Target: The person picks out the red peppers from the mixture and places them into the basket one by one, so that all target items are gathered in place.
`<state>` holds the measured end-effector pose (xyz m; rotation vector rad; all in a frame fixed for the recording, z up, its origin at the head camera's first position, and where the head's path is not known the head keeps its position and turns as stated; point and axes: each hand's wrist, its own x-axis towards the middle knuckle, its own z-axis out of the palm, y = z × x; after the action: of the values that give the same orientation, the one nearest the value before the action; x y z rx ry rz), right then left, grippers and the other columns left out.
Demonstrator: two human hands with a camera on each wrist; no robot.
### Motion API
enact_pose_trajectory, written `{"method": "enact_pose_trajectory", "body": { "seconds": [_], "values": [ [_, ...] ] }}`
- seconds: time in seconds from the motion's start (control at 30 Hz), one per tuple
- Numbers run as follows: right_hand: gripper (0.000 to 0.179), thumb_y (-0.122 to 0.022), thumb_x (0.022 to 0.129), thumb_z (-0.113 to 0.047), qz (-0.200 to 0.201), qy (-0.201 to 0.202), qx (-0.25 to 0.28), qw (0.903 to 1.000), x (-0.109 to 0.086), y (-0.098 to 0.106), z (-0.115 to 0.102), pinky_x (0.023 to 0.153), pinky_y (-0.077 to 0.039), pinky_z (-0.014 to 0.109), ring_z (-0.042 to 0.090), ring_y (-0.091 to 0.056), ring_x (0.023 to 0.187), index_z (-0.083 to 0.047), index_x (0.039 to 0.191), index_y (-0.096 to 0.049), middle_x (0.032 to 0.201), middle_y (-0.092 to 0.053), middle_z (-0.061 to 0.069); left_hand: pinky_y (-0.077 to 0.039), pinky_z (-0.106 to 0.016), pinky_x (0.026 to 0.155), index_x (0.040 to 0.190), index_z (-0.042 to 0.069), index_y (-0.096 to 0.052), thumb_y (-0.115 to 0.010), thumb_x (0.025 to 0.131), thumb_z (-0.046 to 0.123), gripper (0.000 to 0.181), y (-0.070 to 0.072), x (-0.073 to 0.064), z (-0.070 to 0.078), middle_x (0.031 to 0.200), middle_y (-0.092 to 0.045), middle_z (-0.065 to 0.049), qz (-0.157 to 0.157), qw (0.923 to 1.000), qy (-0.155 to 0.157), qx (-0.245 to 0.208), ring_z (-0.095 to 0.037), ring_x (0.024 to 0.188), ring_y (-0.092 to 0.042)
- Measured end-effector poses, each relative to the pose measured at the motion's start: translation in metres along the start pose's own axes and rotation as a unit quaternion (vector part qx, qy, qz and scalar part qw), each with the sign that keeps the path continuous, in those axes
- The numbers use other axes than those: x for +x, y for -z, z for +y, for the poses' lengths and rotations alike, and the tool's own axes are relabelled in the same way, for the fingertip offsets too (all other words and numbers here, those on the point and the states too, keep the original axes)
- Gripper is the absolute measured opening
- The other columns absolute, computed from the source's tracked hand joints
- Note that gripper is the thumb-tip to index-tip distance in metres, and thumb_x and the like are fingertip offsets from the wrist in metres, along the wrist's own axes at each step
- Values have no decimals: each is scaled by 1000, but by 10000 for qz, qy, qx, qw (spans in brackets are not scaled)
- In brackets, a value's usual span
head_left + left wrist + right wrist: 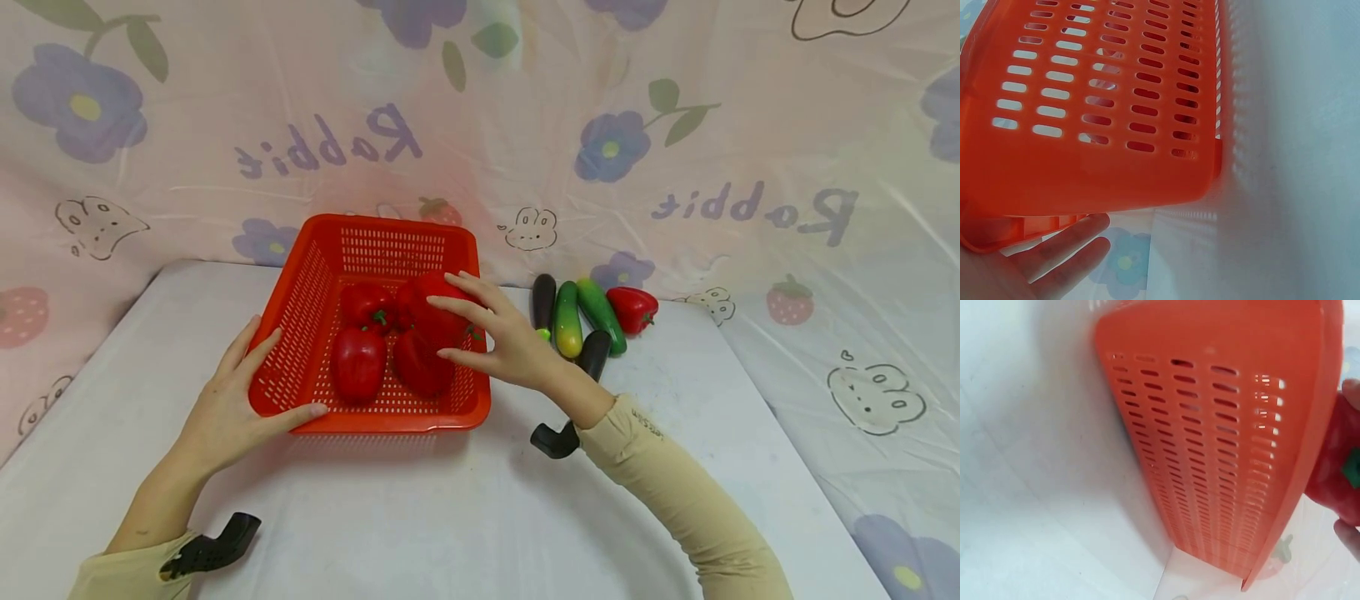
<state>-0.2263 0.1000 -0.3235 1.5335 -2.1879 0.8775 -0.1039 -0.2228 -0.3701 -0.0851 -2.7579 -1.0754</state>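
A red plastic basket [393, 421] with slotted walls stands on the white table, left of the middle. My left hand [225, 412] holds its front left corner, thumb over the front rim and fingers along the left side. In the left wrist view, two fingers [1072, 265] extend past the rim. My right hand [510, 333] grips a red bell pepper [441, 312] by its sides, over the basket's right part. Its green stem [1352, 467] shows in the right wrist view. Under and beside it lie several red bell peppers [358, 365], one partly hidden.
Right of the basket lie a dark eggplant [543, 302], a green-yellow cucumber [567, 321], a green cucumber [602, 317] and another red bell pepper [632, 310]. A second dark eggplant [594, 353] is partly behind my right wrist. A printed curtain [480, 150] hangs behind the table.
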Motion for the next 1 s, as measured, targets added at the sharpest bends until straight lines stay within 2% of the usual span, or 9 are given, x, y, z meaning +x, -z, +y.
{"method": "enact_pose_trajectory", "body": {
  "seconds": [0.17, 0.5, 0.73, 1.0],
  "values": [
    [60, -80, 78, -21, -302, 209, 43, 9993, 1, -4, -3, 112, -35, 44, 30, -32, 140, -10, 131, -55, 145, -40, 17, -29, -77, 90, 153, 8, -22, -82, 70, 45, 109, 0, 0, -1, 162, -3, -9, 5, 10000, 5, 0, -52, 138, -21],
    [57, -77, 81, -24, -1127, 108, 439, 9926, 3, -11, -12, 112, -36, 37, 26, -30, 142, -13, 133, -55, 147, -39, 13, -30, -77, 89, 153, 8, -23, -82, 70, 46, 109, 0, 1, 0, 162, -4, -10, 12, 10000, 29, 60, -53, 136, -24],
    [55, -75, 83, -22, -1583, 113, 769, 9843, 5, -16, -14, 112, -36, 35, 27, -27, 143, -13, 134, -54, 148, -39, 12, -32, -76, 89, 153, 8, -22, -82, 70, 47, 109, 0, 1, 1, 162, -4, -10, -1, 9999, 48, 94, -53, 134, -27],
    [55, -74, 84, -20, -2063, -11, 1052, 9728, 6, -18, -17, 116, -29, 38, 25, -27, 144, -13, 135, -54, 149, -39, 10, -31, -77, 89, 153, 8, -22, -81, 70, 48, 109, 0, 1, 1, 162, -3, -9, -10, 9999, 69, 131, -53, 135, -26]
  ]
}}
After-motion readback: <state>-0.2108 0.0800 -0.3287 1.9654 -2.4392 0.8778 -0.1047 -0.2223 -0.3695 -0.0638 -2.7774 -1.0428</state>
